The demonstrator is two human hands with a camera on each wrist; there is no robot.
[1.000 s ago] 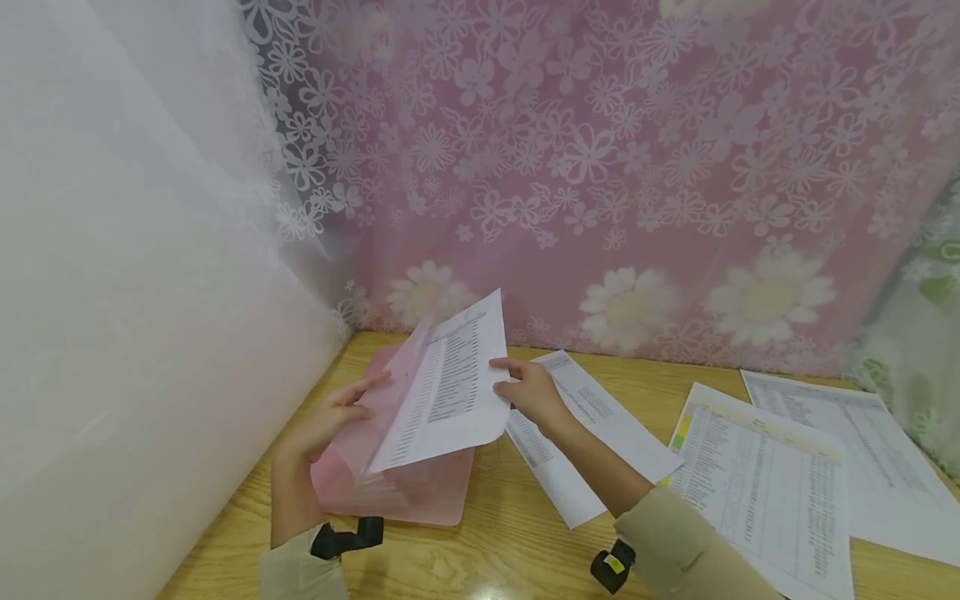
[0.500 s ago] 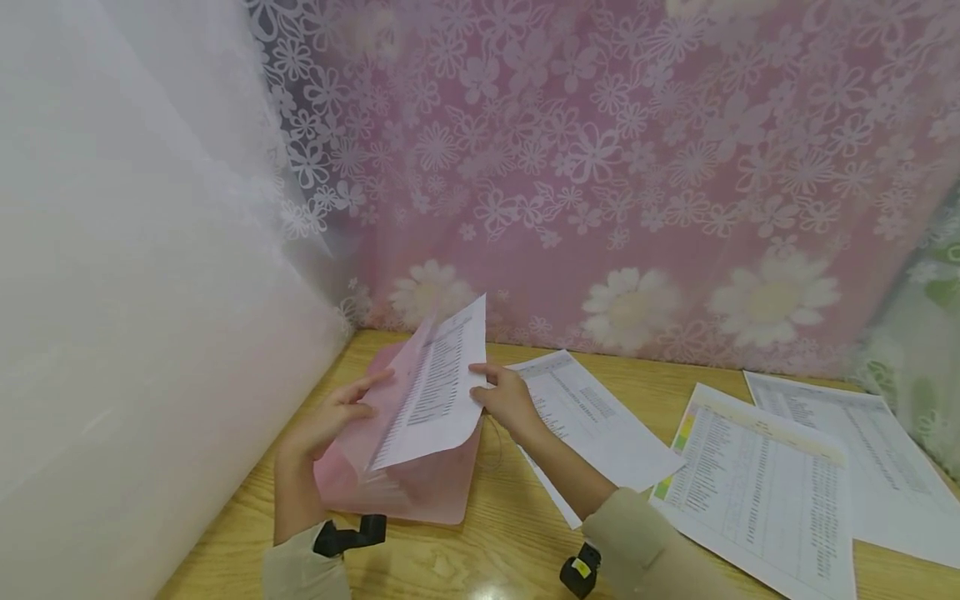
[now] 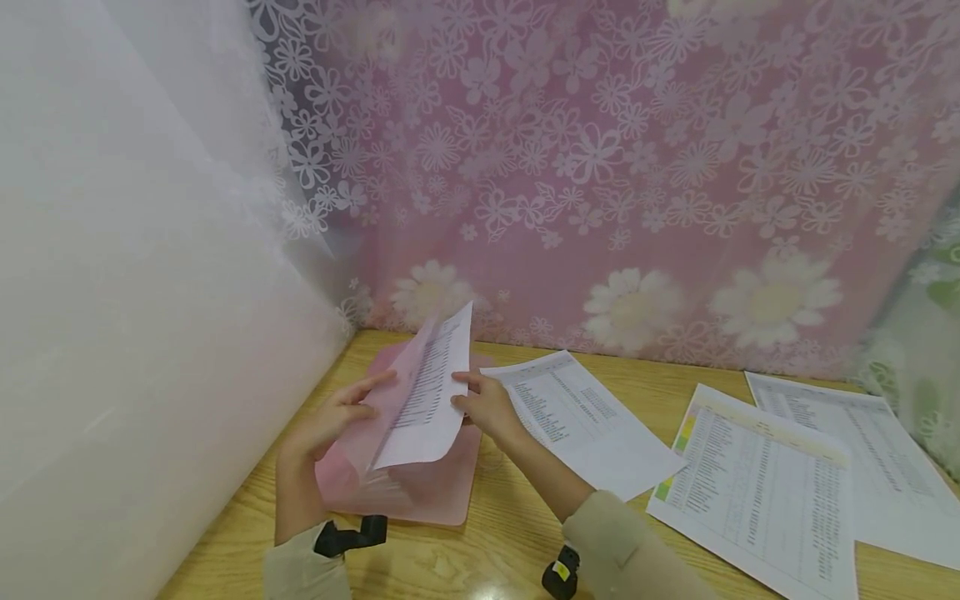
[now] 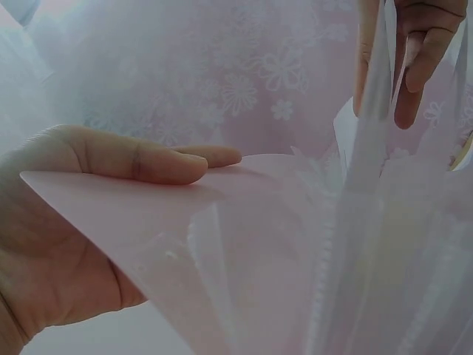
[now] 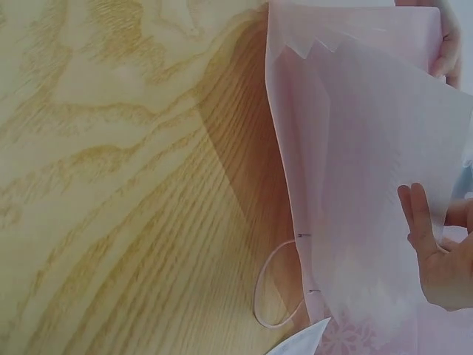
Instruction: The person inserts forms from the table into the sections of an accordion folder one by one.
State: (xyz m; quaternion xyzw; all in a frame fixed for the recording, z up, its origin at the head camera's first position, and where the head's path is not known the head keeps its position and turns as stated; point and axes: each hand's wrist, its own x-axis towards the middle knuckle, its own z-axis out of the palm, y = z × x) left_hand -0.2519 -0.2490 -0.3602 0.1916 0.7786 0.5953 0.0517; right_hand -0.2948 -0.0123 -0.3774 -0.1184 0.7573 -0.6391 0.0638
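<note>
The hands are apart: the L hand [image 3: 330, 421] pinches the pink cover flap [image 3: 390, 408] of the pink plastic folder [image 3: 442, 496], thumb on one side & palm on the other, & the R hand [image 3: 487, 404] pinches the right edge of the printed sheet [image 3: 442, 417]. That sheet is up over the folder, w/ its left side behind the flap; can't tell if it's inside a pocket. It bends a bit, so it could crease if pushed too hard. A corner might catch on thin plastic & fold. If the L thumb slips, the flap could flop down b/c nothing else seems to prop it up. The thin cord loop [image 5: 256, 299] on the folder's edge might snag, too. The sheet's long axis runs from near the person to the far curtain [image 3: 525, 283], far end tipped up & right, print facing right & up.
</note>
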